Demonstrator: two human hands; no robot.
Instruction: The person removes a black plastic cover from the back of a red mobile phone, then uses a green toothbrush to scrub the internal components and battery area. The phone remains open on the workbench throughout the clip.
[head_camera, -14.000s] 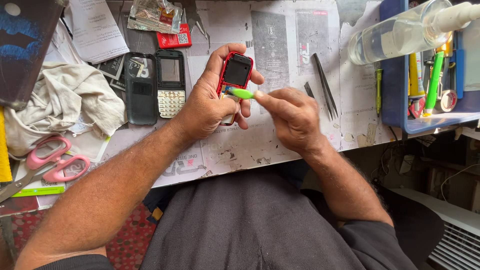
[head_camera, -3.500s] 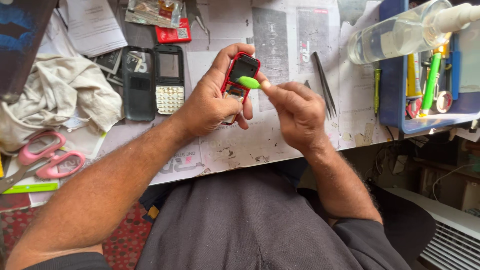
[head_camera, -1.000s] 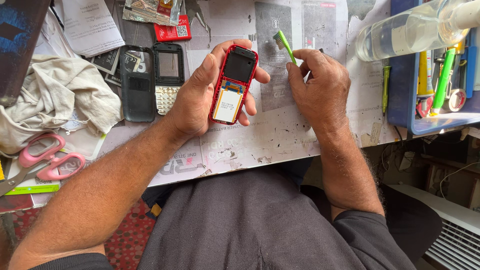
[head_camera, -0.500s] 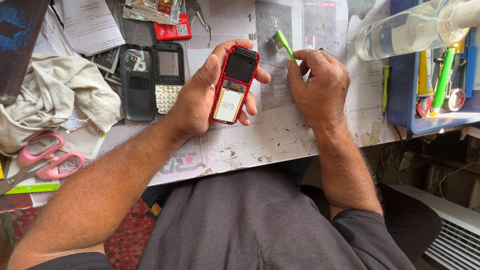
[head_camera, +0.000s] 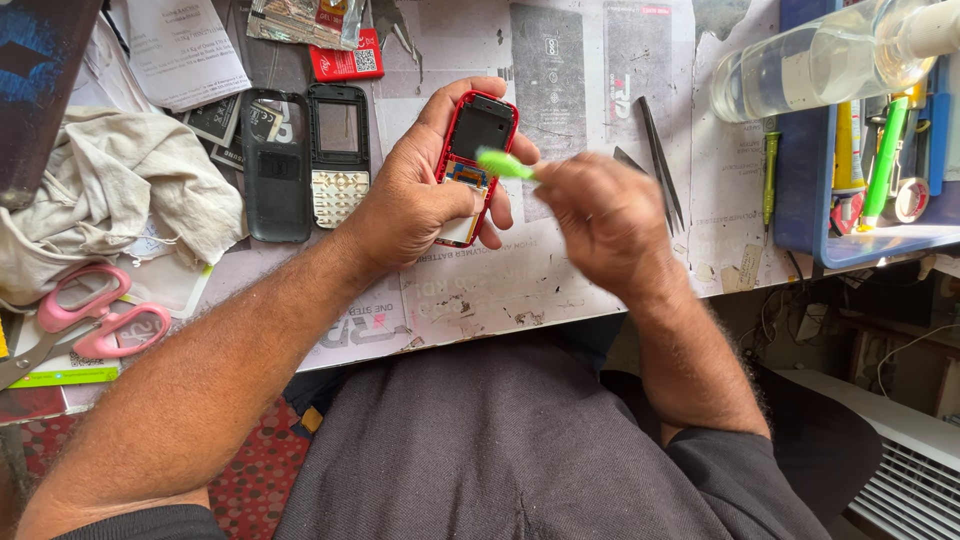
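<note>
- Basically a small red phone body is being worked on with a green tool; judged step: tool tip going at the opened face of the phone, prying or cleaning, can't tell which.
- Far left on the bench: pink-handled scissors (head_camera: 85, 320) lying flat, a crumpled off-white cloth (head_camera: 110, 200) above them, both well apart from the hands.
- Next right: a black phone cover (head_camera: 277, 165) and a black keypad frame with pale keys (head_camera: 338, 155), side by side, just beside the left hand, not touched.
- Left hand (head_camera: 415, 205): fingers curled closed around the red phone body (head_camera: 475, 165), thumb across its lower face, fingertips wrapping the far edge. Firm cradle, phone held tilted above the paper-covered table (head_camera: 500, 290), screen area open and facing up.
- Green tool (head_camera: 503, 163): tip sits over the middle of the phone, touching or just above it; motion blur, contact not certain.
- Right hand (head_camera: 600, 215): fingers pinched shut on the green tool, back of the hand toward the camera, so the exact pinch is hidden; hand is blurred.
- Next move, as a judgement: needs a steady left-hand grip and a small, controlled tip placement at the phone's inner edge; slipping off the plastic is the risk.
- Right of the hands: black tweezers (head_camera: 660, 160) lying on the paper, near but untouched.
- Far right: blue tray (head_camera: 805, 200) with green and yellow tools, a clear plastic bottle (head_camera: 820, 65) lying across its top.
</note>
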